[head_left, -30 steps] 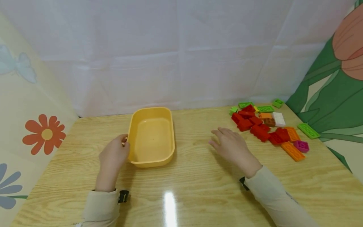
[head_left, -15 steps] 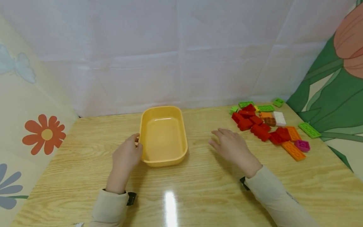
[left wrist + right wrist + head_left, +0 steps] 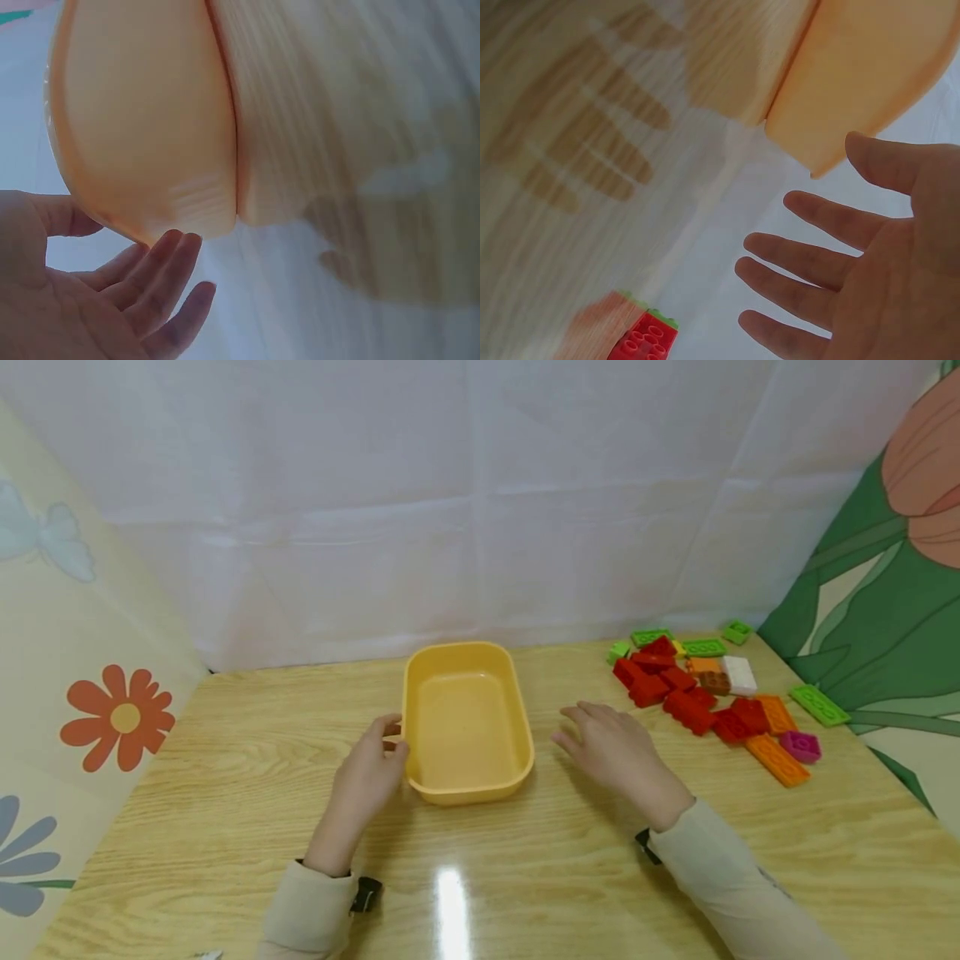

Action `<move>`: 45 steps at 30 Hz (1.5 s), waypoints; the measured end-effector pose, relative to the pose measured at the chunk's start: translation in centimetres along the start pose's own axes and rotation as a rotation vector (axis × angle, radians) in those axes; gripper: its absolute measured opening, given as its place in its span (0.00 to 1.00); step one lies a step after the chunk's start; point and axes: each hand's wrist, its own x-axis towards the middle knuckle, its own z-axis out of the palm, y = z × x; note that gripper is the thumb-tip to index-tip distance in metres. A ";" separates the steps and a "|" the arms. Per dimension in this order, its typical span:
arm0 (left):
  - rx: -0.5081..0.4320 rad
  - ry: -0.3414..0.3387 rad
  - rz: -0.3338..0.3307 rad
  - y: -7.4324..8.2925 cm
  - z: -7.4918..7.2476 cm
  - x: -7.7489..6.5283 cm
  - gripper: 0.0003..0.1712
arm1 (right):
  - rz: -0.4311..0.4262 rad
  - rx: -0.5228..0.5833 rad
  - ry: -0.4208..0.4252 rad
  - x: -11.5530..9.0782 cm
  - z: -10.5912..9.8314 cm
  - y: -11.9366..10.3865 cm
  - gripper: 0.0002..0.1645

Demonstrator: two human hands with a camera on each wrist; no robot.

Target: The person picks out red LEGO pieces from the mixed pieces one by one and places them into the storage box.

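A yellow plastic tub (image 3: 468,735) stands upright on the wooden table near the back cloth. My left hand (image 3: 369,772) is at its left side, with thumb and fingertips against the rim and outer wall. In the left wrist view those fingers (image 3: 161,274) are spread and only slightly bent at the tub's end. To the right of the tub, apart from it, my right hand (image 3: 611,752) hovers above the table and holds nothing. Its fingers (image 3: 802,259) are extended and parted in the right wrist view.
Red bricks (image 3: 686,710) lie in a pile at the back right. Around them are orange plates (image 3: 776,760), green plates (image 3: 819,704), a white brick (image 3: 738,675), a brown brick (image 3: 714,682) and a magenta brick (image 3: 800,746). A white cloth (image 3: 480,527) hangs behind the table.
The tub has slid to the right across the table, with my left hand moving along at its left side. My right hand and the bricks have stayed in place.
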 end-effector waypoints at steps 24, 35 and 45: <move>-0.853 0.002 -0.132 -1.0 2.9 0.6 0.25 | 0.008 0.007 0.034 0.2 0.0 0.2 0.29; -1.142 0.021 -0.105 -1.8 4.5 0.6 0.28 | 0.032 0.055 0.031 0.5 -0.6 1.3 0.30; -1.070 0.095 -0.081 -2.0 4.8 0.5 0.27 | 0.053 0.145 0.167 1.0 -2.9 4.3 0.31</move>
